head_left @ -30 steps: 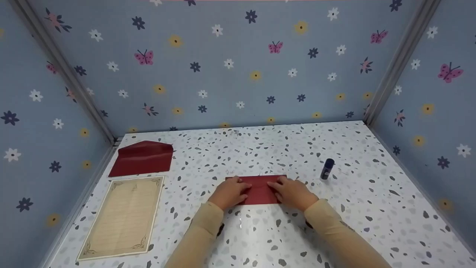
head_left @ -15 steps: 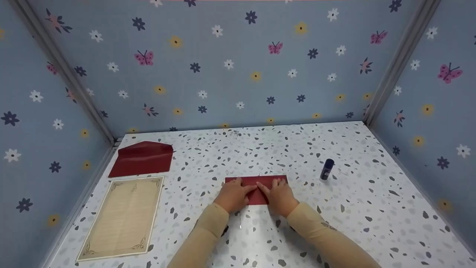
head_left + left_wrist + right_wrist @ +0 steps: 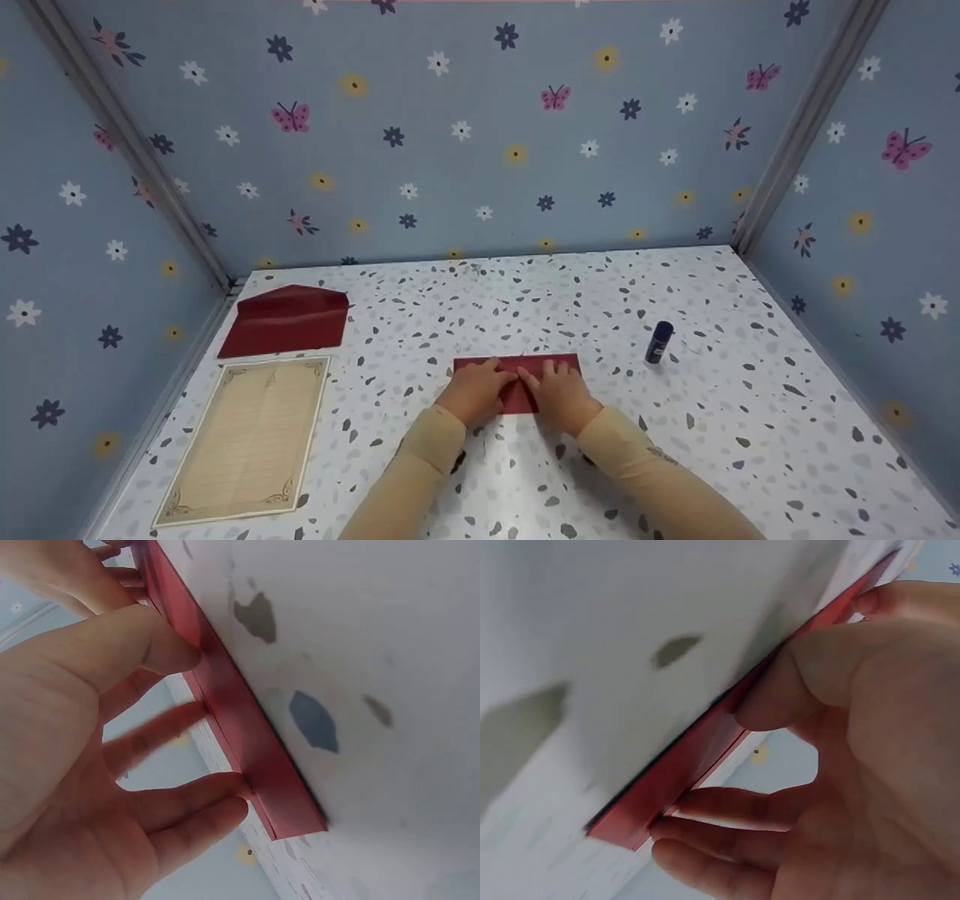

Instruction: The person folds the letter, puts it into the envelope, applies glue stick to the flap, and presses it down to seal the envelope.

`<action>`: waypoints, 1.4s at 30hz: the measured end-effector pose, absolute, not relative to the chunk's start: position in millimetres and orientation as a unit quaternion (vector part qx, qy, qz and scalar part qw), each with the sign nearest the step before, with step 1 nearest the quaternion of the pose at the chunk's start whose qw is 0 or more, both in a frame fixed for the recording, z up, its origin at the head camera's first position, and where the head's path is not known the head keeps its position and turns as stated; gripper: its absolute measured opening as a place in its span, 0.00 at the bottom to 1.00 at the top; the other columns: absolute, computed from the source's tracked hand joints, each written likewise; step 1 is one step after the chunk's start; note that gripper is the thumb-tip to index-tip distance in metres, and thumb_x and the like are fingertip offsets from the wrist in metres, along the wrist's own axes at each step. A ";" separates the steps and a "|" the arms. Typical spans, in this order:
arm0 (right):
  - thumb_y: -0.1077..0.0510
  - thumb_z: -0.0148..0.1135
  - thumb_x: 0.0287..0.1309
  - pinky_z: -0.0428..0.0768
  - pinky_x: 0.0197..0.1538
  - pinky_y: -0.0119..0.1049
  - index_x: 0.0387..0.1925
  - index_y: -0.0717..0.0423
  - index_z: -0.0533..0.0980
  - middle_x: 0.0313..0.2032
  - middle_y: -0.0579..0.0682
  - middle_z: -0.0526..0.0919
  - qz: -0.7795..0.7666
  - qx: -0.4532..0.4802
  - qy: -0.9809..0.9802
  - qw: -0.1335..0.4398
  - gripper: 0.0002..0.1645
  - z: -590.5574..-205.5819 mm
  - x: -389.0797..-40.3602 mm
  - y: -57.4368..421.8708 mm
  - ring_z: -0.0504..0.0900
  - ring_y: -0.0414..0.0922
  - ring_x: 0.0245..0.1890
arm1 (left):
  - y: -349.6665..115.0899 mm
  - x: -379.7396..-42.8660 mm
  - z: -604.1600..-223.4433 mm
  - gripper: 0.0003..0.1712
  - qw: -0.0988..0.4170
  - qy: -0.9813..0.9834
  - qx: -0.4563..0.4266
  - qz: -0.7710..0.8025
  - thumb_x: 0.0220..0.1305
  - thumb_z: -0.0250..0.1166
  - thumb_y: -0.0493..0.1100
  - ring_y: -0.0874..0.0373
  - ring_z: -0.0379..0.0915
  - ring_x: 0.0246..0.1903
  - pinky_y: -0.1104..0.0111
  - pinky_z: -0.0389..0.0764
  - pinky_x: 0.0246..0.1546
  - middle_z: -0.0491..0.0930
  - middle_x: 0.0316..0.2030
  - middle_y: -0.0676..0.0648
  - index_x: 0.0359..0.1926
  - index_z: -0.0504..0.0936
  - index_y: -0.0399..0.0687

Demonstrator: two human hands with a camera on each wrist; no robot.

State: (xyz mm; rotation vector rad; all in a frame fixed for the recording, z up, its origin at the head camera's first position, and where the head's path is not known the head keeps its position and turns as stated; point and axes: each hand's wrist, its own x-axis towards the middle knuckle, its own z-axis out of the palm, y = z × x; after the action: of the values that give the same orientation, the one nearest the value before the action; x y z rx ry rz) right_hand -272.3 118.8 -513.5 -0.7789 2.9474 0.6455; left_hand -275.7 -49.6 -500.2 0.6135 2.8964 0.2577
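Note:
A red envelope [image 3: 517, 403] lies flat on the speckled table in front of me. My left hand [image 3: 472, 394] rests on its left half, and my right hand [image 3: 564, 397] on its right half. The thumbs point toward each other near the middle. In the left wrist view, the fingertips of my left hand [image 3: 112, 735] touch along the far edge of the envelope [image 3: 251, 739], with the thumb on its face. The right wrist view shows my right hand [image 3: 817, 742] likewise, thumb and fingers spread and pressing on the envelope [image 3: 679, 772].
Another red envelope [image 3: 285, 330] with its flap up lies at the back left. Below it is a beige sheet of bordered letter paper [image 3: 247, 442]. A dark blue glue stick [image 3: 659, 343] stands to the right. Flowered walls [image 3: 465, 172] enclose the table [image 3: 720, 450].
My right hand has moved left along the envelope, toward my left hand, which has shifted slightly right. Over the last half second the hands have barely moved.

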 end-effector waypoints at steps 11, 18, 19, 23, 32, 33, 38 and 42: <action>0.53 0.62 0.68 0.73 0.63 0.48 0.74 0.50 0.65 0.69 0.49 0.71 0.209 -0.262 0.942 0.036 0.35 -507.9 -276.9 111.0 0.73 0.48 0.65 | -44.0 -276.2 -499.2 0.29 0.127 0.965 0.205 0.104 0.74 0.57 0.39 0.50 0.55 0.72 0.58 0.58 0.71 0.64 0.72 0.49 0.74 0.67 0.50; 0.52 0.62 0.68 0.72 0.64 0.48 0.72 0.54 0.68 0.68 0.50 0.72 0.197 -0.268 0.942 0.031 0.34 -508.6 -274.6 108.6 0.70 0.47 0.68 | -42.5 -274.1 -501.1 0.35 0.141 0.961 0.213 0.107 0.69 0.62 0.36 0.48 0.50 0.74 0.53 0.56 0.71 0.60 0.74 0.47 0.75 0.64 0.44; 0.53 0.62 0.68 0.73 0.64 0.47 0.71 0.54 0.68 0.68 0.51 0.72 0.198 -0.269 0.942 0.032 0.33 -508.5 -274.5 107.3 0.69 0.47 0.68 | -42.4 -274.0 -501.2 0.36 0.144 0.960 0.212 0.110 0.69 0.62 0.36 0.48 0.49 0.75 0.52 0.55 0.71 0.59 0.74 0.47 0.75 0.63 0.44; 0.54 0.60 0.70 0.73 0.63 0.46 0.72 0.55 0.67 0.70 0.51 0.70 0.202 -0.266 0.942 0.042 0.31 -507.3 -274.9 104.9 0.69 0.47 0.68 | -42.2 -274.5 -503.5 0.37 0.153 0.958 0.202 0.133 0.69 0.62 0.37 0.49 0.46 0.75 0.53 0.52 0.72 0.56 0.76 0.48 0.76 0.60 0.45; 0.55 0.59 0.71 0.68 0.65 0.58 0.74 0.49 0.64 0.73 0.49 0.64 0.065 -0.235 0.966 0.087 0.33 -509.2 -277.6 118.2 0.63 0.51 0.72 | -46.1 -274.7 -508.4 0.39 0.154 0.962 0.181 0.132 0.70 0.63 0.41 0.49 0.45 0.75 0.50 0.48 0.73 0.56 0.76 0.51 0.77 0.59 0.50; 0.53 0.59 0.70 0.67 0.65 0.60 0.75 0.48 0.64 0.73 0.49 0.64 0.055 -0.230 0.967 0.088 0.34 -510.0 -277.4 120.1 0.63 0.52 0.72 | -46.8 -274.4 -508.5 0.38 0.152 0.962 0.183 0.132 0.70 0.63 0.42 0.49 0.46 0.75 0.49 0.48 0.73 0.57 0.75 0.51 0.77 0.60 0.50; 0.46 0.60 0.69 0.66 0.64 0.64 0.76 0.40 0.62 0.74 0.48 0.62 0.052 -0.207 0.973 0.093 0.37 -512.2 -276.7 125.6 0.61 0.54 0.73 | -50.8 -273.5 -507.4 0.34 0.151 0.960 0.191 0.138 0.71 0.62 0.44 0.49 0.45 0.75 0.48 0.49 0.72 0.56 0.76 0.51 0.76 0.64 0.52; 0.43 0.57 0.71 0.67 0.65 0.63 0.77 0.37 0.59 0.75 0.46 0.60 0.085 -0.196 0.972 0.099 0.37 -510.7 -276.0 123.5 0.61 0.55 0.73 | -52.7 -273.6 -507.3 0.32 0.151 0.960 0.189 0.138 0.72 0.61 0.47 0.49 0.45 0.75 0.47 0.50 0.72 0.55 0.76 0.51 0.75 0.66 0.55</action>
State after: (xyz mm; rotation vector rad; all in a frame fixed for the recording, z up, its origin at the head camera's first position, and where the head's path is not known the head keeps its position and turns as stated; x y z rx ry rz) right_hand -276.0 123.5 -510.7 -0.5803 2.8751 0.2522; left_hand -273.6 -52.8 -507.3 0.5428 2.7569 0.3959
